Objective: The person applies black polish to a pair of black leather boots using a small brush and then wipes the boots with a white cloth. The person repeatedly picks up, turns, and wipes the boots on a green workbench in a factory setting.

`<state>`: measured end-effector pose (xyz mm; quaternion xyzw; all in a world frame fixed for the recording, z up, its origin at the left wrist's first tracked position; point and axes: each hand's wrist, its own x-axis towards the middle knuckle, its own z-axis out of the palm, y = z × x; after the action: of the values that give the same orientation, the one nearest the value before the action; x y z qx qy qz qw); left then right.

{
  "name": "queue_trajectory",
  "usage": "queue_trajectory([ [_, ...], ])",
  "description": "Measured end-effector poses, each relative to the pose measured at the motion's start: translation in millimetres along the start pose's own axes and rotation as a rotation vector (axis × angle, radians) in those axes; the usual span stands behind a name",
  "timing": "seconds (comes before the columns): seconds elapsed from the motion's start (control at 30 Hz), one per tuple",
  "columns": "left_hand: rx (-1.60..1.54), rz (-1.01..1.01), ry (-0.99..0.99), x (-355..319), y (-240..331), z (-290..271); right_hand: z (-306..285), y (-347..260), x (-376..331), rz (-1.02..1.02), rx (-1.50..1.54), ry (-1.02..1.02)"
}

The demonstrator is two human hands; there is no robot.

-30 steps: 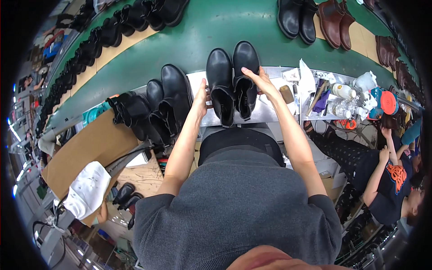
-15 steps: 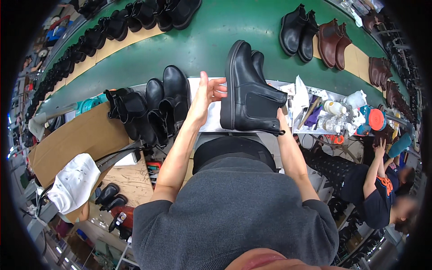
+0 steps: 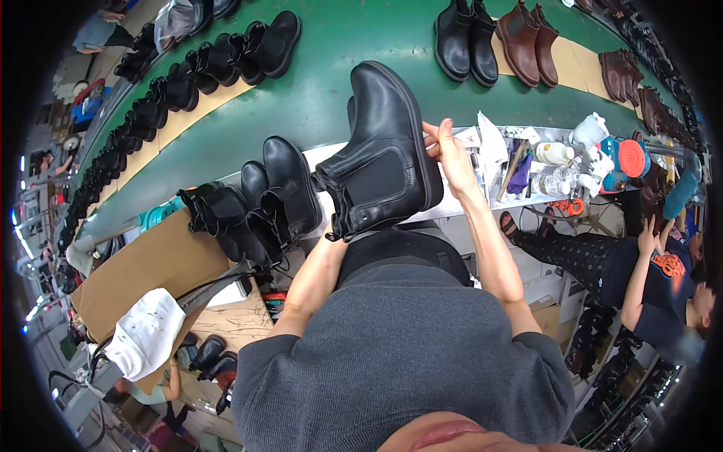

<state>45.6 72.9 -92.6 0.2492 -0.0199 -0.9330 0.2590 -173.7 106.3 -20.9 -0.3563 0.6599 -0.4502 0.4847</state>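
A pair of black Chelsea boots (image 3: 376,169) is held up in front of me, toes pointing away. The nearer boot's elastic side panel faces me, and its mate shows only as a strip behind it. My left hand (image 3: 329,239) is at the shaft end of the boots and bears them; its fingers are hidden behind the leather. Beside the sole, on its right, my right hand (image 3: 452,157) is open with fingers stretched out, holding nothing. More black boots (image 3: 290,184) stand close by on the left.
A green work surface (image 3: 346,38) carries rows of black boots (image 3: 177,89) at left and brown boots (image 3: 523,45) at right. Bottles (image 3: 555,154), a purple cloth (image 3: 520,176) and tools lie right of my hand. Cardboard (image 3: 143,275) and a white cloth (image 3: 147,331) are at left. Another person (image 3: 640,279) works at right.
The boots have passed from my right hand to my left and turned round, so the sole now faces right. My right hand has let go and opened. The boot rows have shifted in view.
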Motion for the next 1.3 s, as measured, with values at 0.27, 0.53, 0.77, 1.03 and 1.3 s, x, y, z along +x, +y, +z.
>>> queue_trajectory([
  [0.27, -0.120, 0.073, -0.135, 12.9, -6.8, 8.5, -1.5, 11.6, 4.0, -0.140, -0.128, 0.090],
  [0.53, 0.648, 0.680, 0.216, 20.6, 5.3, 23.6, 11.2, 60.1, 22.9, -0.292, 0.079, 0.240],
  [0.77, 0.159, 0.208, 0.071, 28.9, 33.0, 10.2, 3.4, 50.0, 41.1, 0.084, 0.666, 0.065],
  [1.03, -0.002, 0.076, -0.038, -17.4, 35.4, 49.3, -17.7, 33.3, 2.3, 0.418, 1.072, -0.290],
  [1.3, -0.018, 0.001, -0.090, -9.4, 27.4, 50.7, -20.8, 41.9, -2.4, 0.383, 1.048, -0.270],
])
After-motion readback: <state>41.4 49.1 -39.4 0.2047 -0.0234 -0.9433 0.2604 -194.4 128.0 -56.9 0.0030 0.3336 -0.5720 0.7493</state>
